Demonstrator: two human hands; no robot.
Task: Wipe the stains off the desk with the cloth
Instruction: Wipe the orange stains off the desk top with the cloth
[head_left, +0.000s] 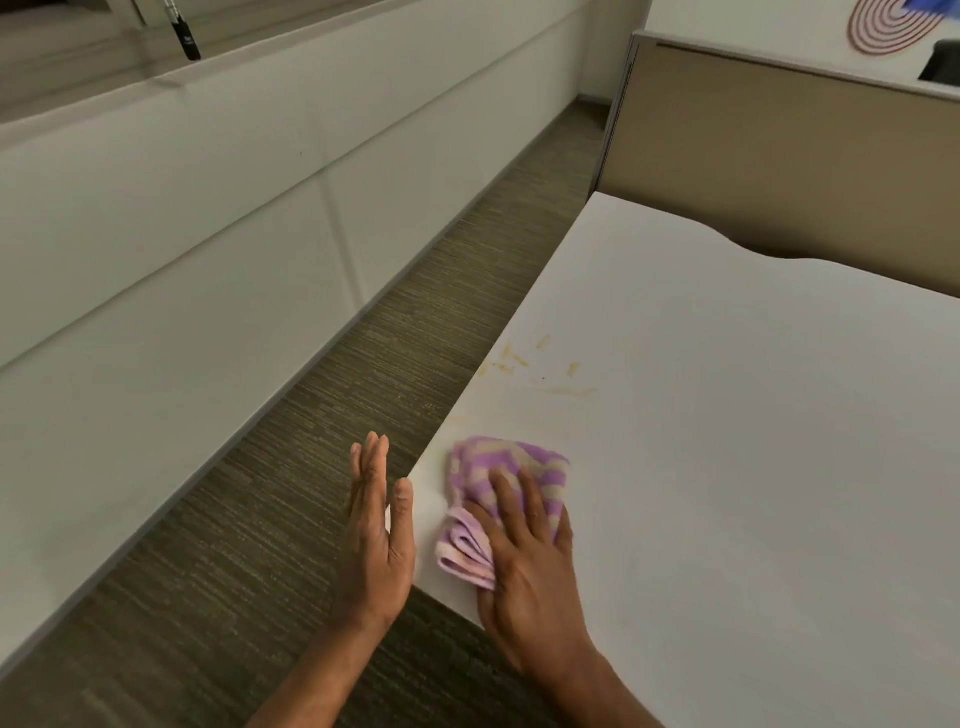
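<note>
A purple and cream checked cloth (498, 467) lies bunched on the white desk (753, 441) near its left front corner. My right hand (524, 551) presses flat on the near part of the cloth, fingers spread over it. Yellowish stains (524, 364) mark the desk along its left edge, a little beyond the cloth. My left hand (376, 525) hovers open beside the desk's left edge, fingers straight, thumb close to the edge, holding nothing.
A striped grey-brown carpet (311, 467) runs along the left of the desk. Beyond it stands a long white wall panel (182, 234). A beige partition (779, 156) rises behind the desk at the back right.
</note>
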